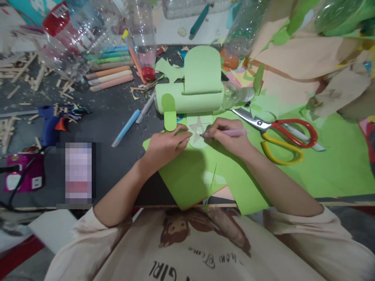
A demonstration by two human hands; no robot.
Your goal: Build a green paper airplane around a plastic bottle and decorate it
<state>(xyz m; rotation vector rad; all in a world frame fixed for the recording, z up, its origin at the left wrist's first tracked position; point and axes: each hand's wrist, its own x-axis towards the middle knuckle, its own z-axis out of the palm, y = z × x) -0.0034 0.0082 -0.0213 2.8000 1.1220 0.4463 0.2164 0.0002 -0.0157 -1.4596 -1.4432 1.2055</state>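
Observation:
My right hand (231,137) is closed round a pale pink pen (227,133), its tip touching a star shape (198,127) on a light green paper flap. My left hand (166,144) lies on the green paper (187,175), fingers curled and pressing beside the star. Just beyond the hands stands a plastic bottle wrapped in light green paper (190,97) like a small plane, with a folded green piece (202,70) on top and a rounded green tab (169,113) at its left.
Red and yellow scissors (281,134) lie to the right on green sheets. Coloured markers (109,72), a blue pen (126,127), a blue glue gun (48,123), wooden sticks (20,74), clear plastic bottles (88,35) and brown paper (307,66) surround the dark table (99,128).

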